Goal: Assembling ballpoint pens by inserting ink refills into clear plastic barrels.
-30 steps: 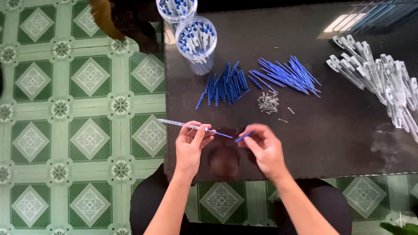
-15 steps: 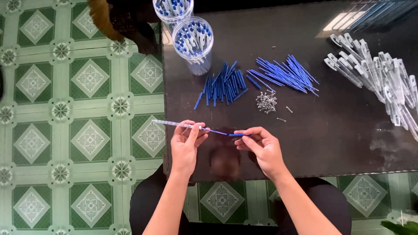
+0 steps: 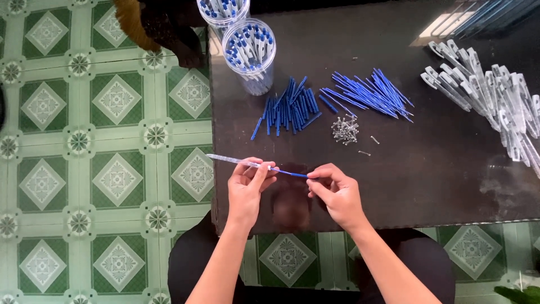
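Two parts are in my hands: a clear pen barrel (image 3: 233,161) and a thin blue refill (image 3: 291,173) that enters it. My left hand (image 3: 247,188) is closed on the barrel near its right end, thumb and fingertips pinched around it. My right hand (image 3: 336,191) is pinched on the right end of the refill. Both parts hang just above the near edge of the dark table (image 3: 439,186), in front of me.

The barrel and refill share one long axis, running nearly level from left to right and dipping slightly toward the right. The barrel's free end points left, out over the green tiled floor (image 3: 79,141); the refill's held end points right.

Risk, as I judge it: the refill is thin and gripped only at its end, so any push off the axis could bow or kink it. A loose pinch could also let the barrel tip and fall to the floor, since most of it overhangs the table edge.

Further out on the table lie a pile of short blue pieces (image 3: 289,107), a fan of blue refills (image 3: 371,93), a small heap of springs (image 3: 345,129), a pile of clear clips (image 3: 489,95) and two clear tubs of pens (image 3: 249,53).
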